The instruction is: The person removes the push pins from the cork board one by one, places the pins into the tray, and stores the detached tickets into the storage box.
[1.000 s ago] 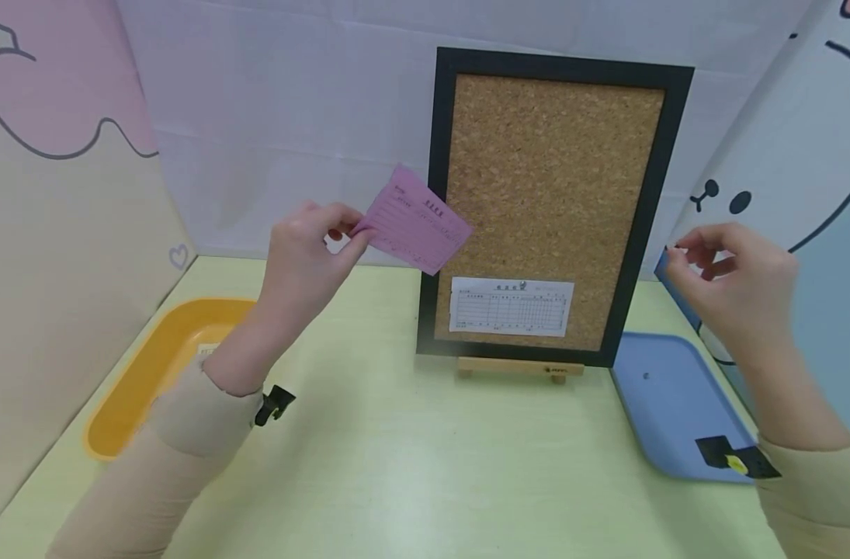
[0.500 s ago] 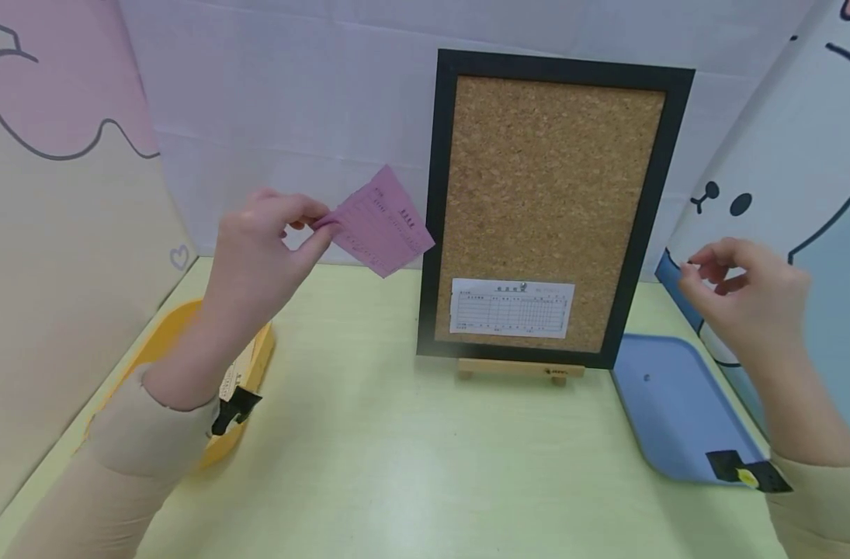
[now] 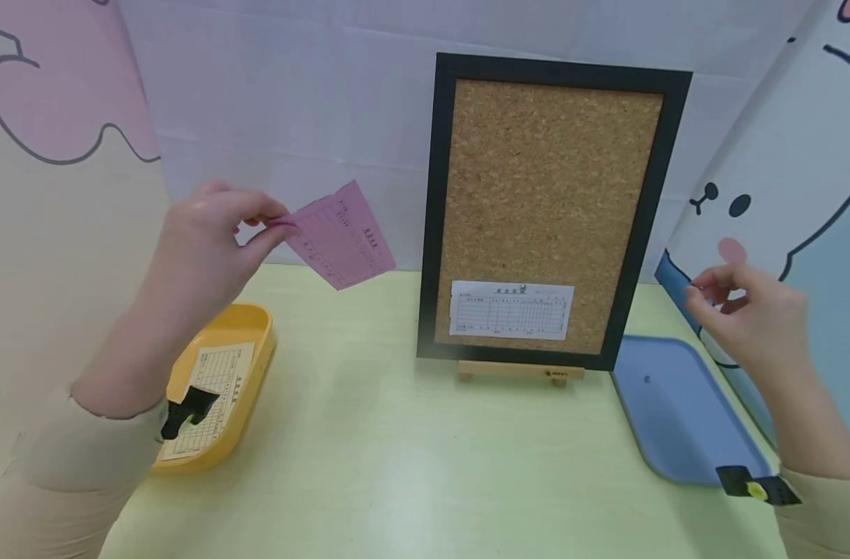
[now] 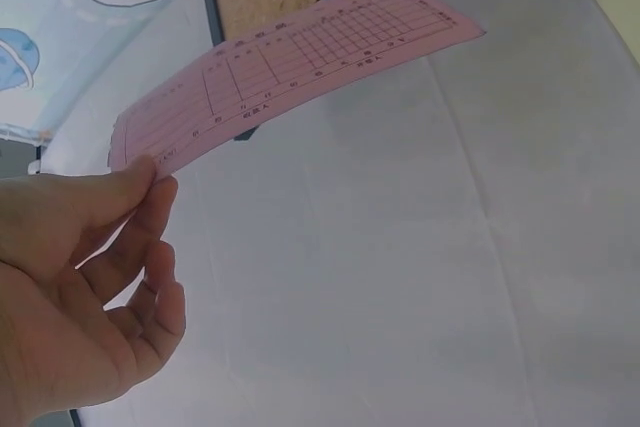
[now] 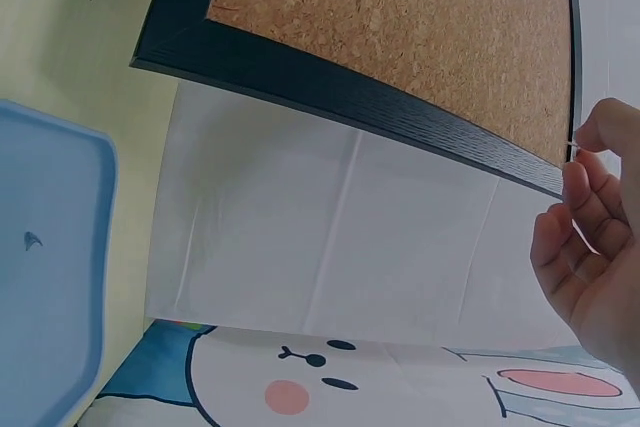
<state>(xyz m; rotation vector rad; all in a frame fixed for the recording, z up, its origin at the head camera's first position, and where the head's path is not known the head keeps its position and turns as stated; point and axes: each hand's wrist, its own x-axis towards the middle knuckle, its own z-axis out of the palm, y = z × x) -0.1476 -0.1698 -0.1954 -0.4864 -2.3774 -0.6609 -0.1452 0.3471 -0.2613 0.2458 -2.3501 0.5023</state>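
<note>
Pink printed form [image 3: 344,239], best held flat: left hand [image 3: 218,225] pinches its nine o'clock corner; right hand [image 3: 753,307], an apparent pin [image 5: 572,144].

I saw thin paper in the pink slip [image 3: 341,237], rough cork in the board [image 3: 550,194], fine grain on the black frame [image 5: 350,104], smooth plastic-looking yellow tray [image 3: 255,380] and blue tray [image 3: 676,419], glossy surface [image 3: 431,466]
</note>
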